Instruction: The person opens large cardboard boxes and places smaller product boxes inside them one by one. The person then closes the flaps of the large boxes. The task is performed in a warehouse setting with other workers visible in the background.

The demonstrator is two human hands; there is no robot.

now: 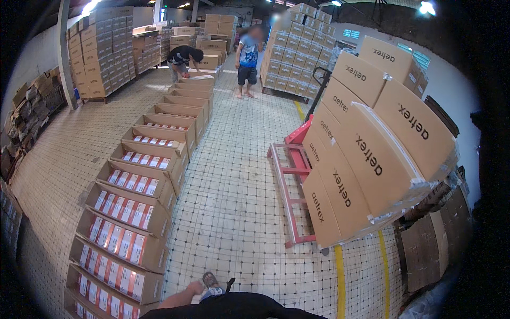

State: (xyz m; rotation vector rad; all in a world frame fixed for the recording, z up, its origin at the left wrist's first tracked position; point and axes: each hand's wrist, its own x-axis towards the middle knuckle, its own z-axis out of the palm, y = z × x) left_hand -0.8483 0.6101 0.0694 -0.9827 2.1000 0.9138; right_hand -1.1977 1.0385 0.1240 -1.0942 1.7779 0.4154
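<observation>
My left hand (195, 287) reaches out at the lower edge, low beside the row of open cartons. Its fingers look curled closed, and what they hold, if anything, is too small to make out. Just right of it is a small grey and whitish object (212, 285) with a dark upright piece (230, 284), blurred and hard to name. My right hand is out of view. Closest on the left stands an open brown carton (159, 259), filled with red-and-white shoeboxes (117, 270). Several more open cartons (178, 171) run away in a line, with similar shoeboxes in the nearer ones.
On the right, large sealed cartons (366, 154) are stacked beside a red metal frame (289, 196) and a pallet jack (302, 130). One person (183, 59) bends over the row's far end; another person (248, 58) stands nearby. Stacked cartons (103, 56) and flattened cardboard (425, 250) line the sides.
</observation>
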